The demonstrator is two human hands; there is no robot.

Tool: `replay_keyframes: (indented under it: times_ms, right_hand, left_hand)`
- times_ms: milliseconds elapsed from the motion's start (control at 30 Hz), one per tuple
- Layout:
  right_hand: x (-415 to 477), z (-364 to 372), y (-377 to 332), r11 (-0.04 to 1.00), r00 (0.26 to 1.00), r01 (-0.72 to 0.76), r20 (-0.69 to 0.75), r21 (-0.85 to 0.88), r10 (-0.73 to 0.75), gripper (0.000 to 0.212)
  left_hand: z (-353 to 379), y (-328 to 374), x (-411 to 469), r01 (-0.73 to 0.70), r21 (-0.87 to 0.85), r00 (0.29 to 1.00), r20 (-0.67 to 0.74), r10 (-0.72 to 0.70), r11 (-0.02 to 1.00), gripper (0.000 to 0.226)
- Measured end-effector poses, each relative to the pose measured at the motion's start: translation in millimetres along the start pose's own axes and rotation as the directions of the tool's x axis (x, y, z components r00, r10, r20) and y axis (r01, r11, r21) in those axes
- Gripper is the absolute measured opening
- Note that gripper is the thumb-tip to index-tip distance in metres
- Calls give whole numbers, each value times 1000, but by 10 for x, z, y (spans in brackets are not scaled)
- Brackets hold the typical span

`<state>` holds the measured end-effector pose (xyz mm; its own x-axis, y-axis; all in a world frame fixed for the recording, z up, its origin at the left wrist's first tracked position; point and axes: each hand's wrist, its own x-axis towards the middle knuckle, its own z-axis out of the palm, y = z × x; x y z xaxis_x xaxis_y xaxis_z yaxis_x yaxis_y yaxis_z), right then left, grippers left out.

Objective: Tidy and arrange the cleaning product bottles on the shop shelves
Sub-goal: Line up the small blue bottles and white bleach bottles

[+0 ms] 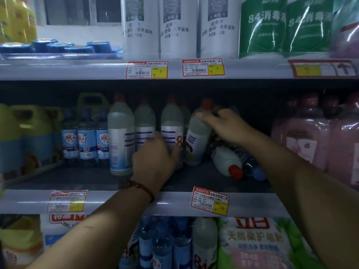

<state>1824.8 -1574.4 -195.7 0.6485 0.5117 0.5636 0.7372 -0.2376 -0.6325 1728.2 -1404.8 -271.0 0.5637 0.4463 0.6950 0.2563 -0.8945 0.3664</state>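
On the middle shelf (81,175), about midway along, your right hand (229,127) curls over the shoulder of the tilted bottle (198,140), whose long axis leans cap-rightward toward that hand. Your left hand (155,160) wraps the upright bottle (172,117) just left; righting likely falls to the right hand.

Bottles (120,121) you handle: cloudy matt plastic. Labels (116,152): smooth paper. Caps (236,171): red plastic. Shelf lip (174,202): smooth, faint sheen. Price tags (210,202): glossy paper. Pink packs (303,140): shiny wrinkled film. Your bracelet (139,188): polished red beads.
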Motion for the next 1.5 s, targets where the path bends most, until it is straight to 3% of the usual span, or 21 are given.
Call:
replay_keyframes:
  times_ms: [67, 200, 300, 433, 500, 567, 633, 667, 733, 767, 867, 933, 1033, 1067, 1133, 1367, 1500]
  right_hand:
    - [53, 42, -75, 978, 982, -185, -18, 96, 188, 29]
    - [159, 167, -64, 964, 963, -264, -60, -36, 262, 43]
    - [232, 232, -34, 947, 945, -321, -69, -3, 320, 49]
    - [282, 260, 42, 940, 942, -334, -2, 63, 335, 32]
    - [233, 217, 94, 960, 960, -277, 20, -29, 278, 40]
    - [146, 107, 152, 958, 980, -173, 60, -227, 191, 47]
    - [-35, -55, 152, 845, 952, -80, 211, -529, 223, 52]
    - [-132, -131, 140, 769, 916, -49, 278, -638, 289, 65]
    - [-309, -222, 118, 643, 858, 13, 338, -766, 386, 91]
    - [-384, -223, 98, 618, 852, 38, 348, -785, 390, 90]
    - [-470, -112, 38, 599, 896, 85, 324, -796, 303, 75]
    - [-474, -95, 17, 624, 940, 87, 271, -776, 207, 68]
    - [-391, -270, 37, 836, 1000, 7, -9, -548, -14, 49]
    - [-333, -341, 56, 903, 992, -1, -118, -429, -55, 40]
    - [-180, -404, 132, 959, 978, 1, -201, -284, -61, 24]
    - [269, -313, 371, 1000, 902, 7, -432, 9, -2, 25]
    - [357, -323, 305, 978, 960, -52, -281, -201, -7, 43]
  left_hand:
    - [-7, 49, -27, -136, 38, 989, -56, 138, 990, 39]
    - [30, 82, -24, -461, 3, 887, -25, 461, 887, 25]
    - [89, 7, 13, -523, -95, 841, 99, 531, 847, 37]
    - [138, -37, 51, -520, -144, 823, 180, 539, 842, 46]
    - [144, -39, 60, -511, -151, 821, 206, 532, 846, 49]
    - [148, -39, 60, -496, -153, 823, 230, 519, 855, 47]
    - [157, -40, 60, -488, -150, 829, 229, 510, 860, 45]
    - [158, -35, 61, -489, -150, 828, 231, 511, 860, 41]
    - [169, -31, 64, -493, -162, 823, 234, 518, 855, 32]
    - [167, -27, 62, -490, -169, 823, 232, 518, 855, 31]
    - [147, -19, 55, -481, -184, 827, 228, 513, 857, 38]
    - [146, -29, 61, -483, -188, 821, 242, 517, 855, 30]
    - [150, -46, 67, -493, -202, 819, 220, 529, 846, 19]
    - [146, -46, 61, -490, -209, 823, 211, 528, 847, 17]
    - [142, -39, 50, -491, -222, 825, 193, 531, 843, 17]
    - [124, -19, 24, -484, -237, 836, 161, 525, 843, 24]
    - [136, -5, 19, -484, -208, 841, 156, 517, 850, 21]
